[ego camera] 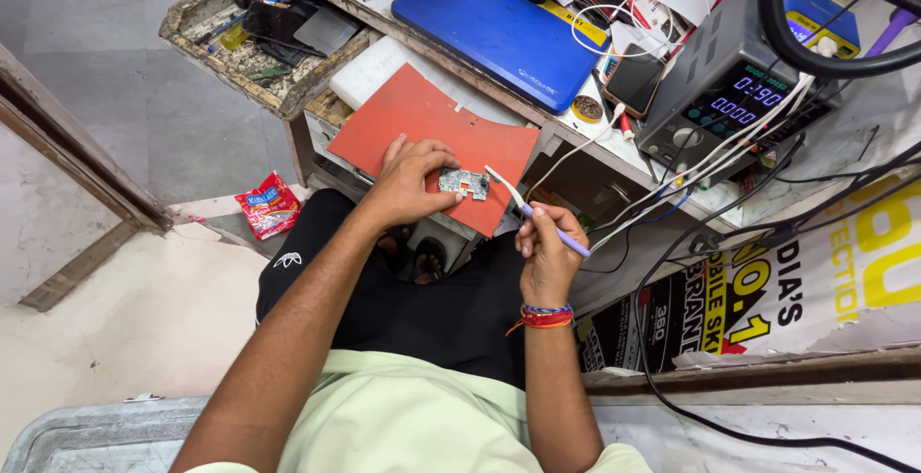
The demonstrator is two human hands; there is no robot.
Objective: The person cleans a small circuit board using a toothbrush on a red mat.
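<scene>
My left hand (408, 183) pinches a small grey circuit board (464, 183) and holds it flat on a red-orange mat (422, 120) that juts out from the workbench. My right hand (545, 250) grips a thin tool with a purple handle and a pale tip (523, 206). The tip points up toward the board and ends just right of it, without touching it. A red and blue thread band circles my right wrist.
A blue laptop (499, 36) lies on the bench behind the mat. A grey power supply (720, 89) with lit digits trails white cables to the right. An open drawer (259, 36) of tools sits upper left. A red wrapper (269, 204) lies on the floor.
</scene>
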